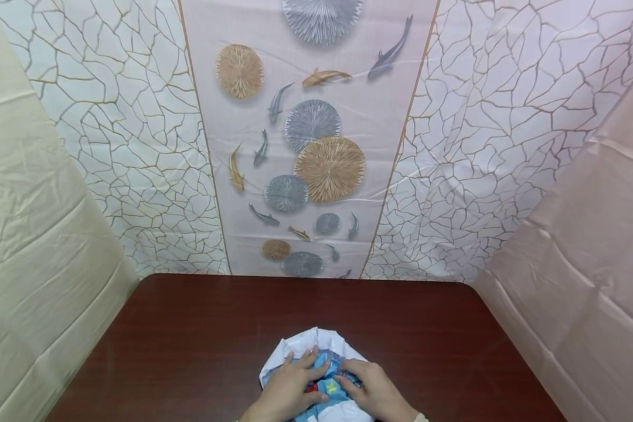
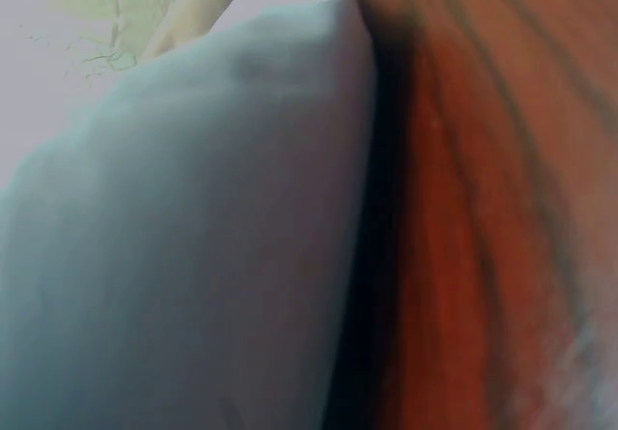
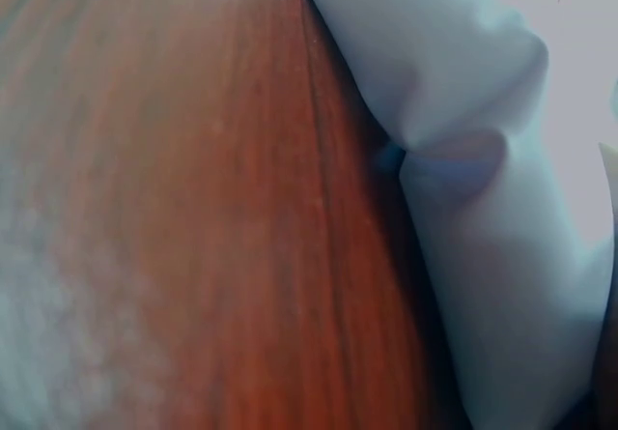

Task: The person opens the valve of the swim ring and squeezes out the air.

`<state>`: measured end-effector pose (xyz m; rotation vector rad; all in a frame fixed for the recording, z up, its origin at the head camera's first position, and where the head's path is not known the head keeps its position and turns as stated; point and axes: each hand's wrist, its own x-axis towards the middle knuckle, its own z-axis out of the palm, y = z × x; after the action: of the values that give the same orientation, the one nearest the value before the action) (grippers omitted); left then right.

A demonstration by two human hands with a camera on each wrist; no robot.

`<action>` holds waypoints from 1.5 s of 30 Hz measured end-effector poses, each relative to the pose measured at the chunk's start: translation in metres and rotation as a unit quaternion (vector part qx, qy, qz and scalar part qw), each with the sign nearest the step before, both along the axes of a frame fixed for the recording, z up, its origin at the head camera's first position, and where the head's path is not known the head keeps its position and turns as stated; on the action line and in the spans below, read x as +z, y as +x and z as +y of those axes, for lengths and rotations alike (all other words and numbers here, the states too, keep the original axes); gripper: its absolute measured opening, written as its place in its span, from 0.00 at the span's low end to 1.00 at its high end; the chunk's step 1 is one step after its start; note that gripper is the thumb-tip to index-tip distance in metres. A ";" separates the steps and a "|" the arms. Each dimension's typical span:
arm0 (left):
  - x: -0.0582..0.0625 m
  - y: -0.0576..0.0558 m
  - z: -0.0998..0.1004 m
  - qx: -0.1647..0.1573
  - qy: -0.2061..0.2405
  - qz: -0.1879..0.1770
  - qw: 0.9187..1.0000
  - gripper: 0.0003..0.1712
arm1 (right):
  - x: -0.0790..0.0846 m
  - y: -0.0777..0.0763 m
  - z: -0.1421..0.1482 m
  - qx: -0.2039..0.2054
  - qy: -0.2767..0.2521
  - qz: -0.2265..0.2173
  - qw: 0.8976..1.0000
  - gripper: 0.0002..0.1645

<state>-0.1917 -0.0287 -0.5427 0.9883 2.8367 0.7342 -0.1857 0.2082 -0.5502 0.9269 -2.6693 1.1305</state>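
A white plastic bag (image 1: 316, 339) with a thick folded rim lies near the front of the table, with crinkled blue wrappers (image 1: 328, 370) showing inside the rim. One wrapper bears a yellow star-like mark, and a bit of red shows beside it. My left hand (image 1: 289, 388) rests on the left part with its fingers spread. From the right, my right hand (image 1: 373, 388) touches the blue wrappers, thumb and fingers apart. The bag's smooth white side (image 2: 193, 217) fills much of the left wrist view. A creased white side (image 3: 512, 256) stands in the right wrist view.
The dark red-brown wooden table (image 1: 200, 334) has rounded far corners. Behind it hangs a patterned cloth (image 1: 153, 146) with fish and round motifs. Plain beige cloths (image 1: 37, 252) hang at both sides, close to the table edges.
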 end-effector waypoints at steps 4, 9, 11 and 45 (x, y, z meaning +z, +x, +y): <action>-0.002 0.000 0.000 0.001 -0.003 0.001 1.000 0.38 | -0.001 0.000 -0.001 -0.003 -0.001 0.005 1.000 0.03; -0.003 0.000 0.001 0.007 -0.004 0.010 1.000 0.38 | -0.001 -0.001 0.000 -0.008 -0.007 0.003 1.000 0.03; -0.003 0.000 0.001 0.008 -0.004 0.011 1.000 0.38 | 0.000 -0.001 0.000 -0.008 -0.008 -0.002 1.000 0.03; -0.004 0.000 0.001 0.005 0.000 0.011 1.000 0.37 | -0.002 -0.001 0.000 -0.005 -0.010 0.004 1.000 0.04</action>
<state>-0.1915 -0.0280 -0.5465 0.9897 2.8626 0.7281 -0.1871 0.2077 -0.5527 0.9104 -2.6487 1.1466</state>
